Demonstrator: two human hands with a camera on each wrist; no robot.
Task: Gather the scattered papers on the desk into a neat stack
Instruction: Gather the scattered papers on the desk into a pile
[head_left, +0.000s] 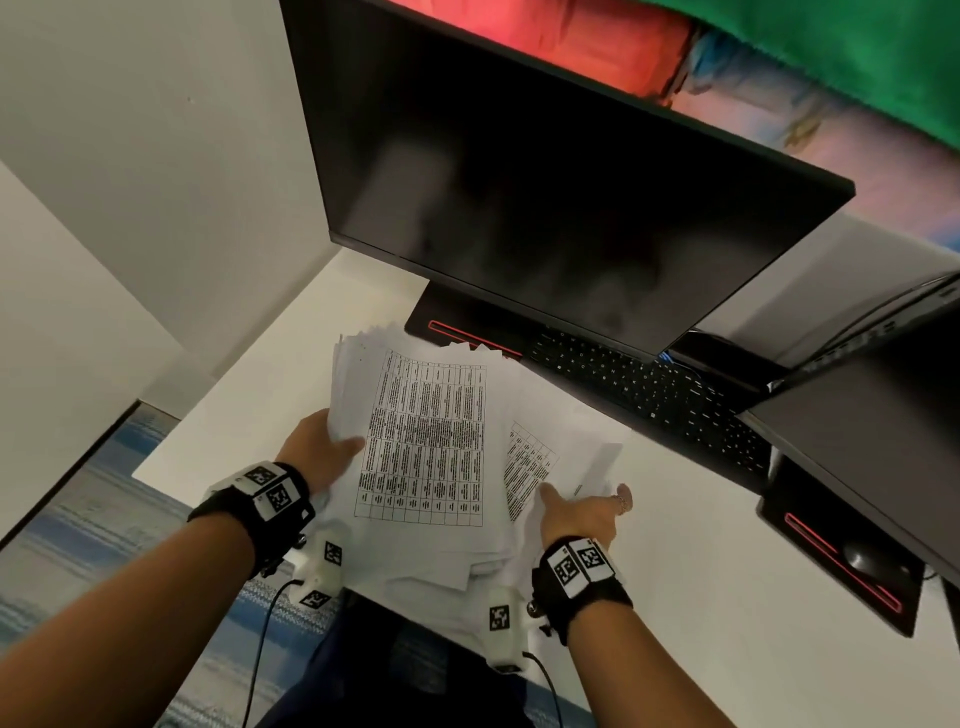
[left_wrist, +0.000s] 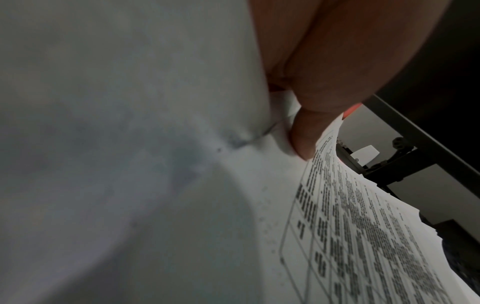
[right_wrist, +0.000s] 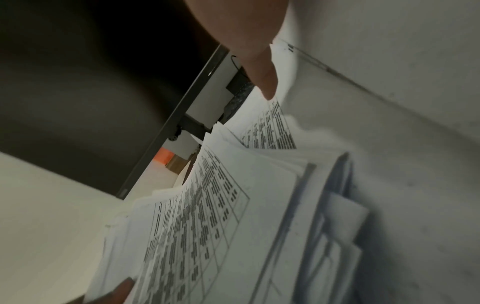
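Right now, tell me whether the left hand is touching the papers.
Touching. The head view shows the left hand gripping the left edge of the papers, thumb on top; the left wrist view shows the thumb pressed onto a sheet.

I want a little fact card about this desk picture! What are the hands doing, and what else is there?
Left hand: grips the left edge of the paper pile, thumb on top
Right hand: holds the loose sheets on the right, thumb on top
Top page: printed table, facing up
Pile: messy, edges fanned out, not yet squared
Desk: white
Monitor: dark, behind the papers
Keyboard: black, under the monitor's edge
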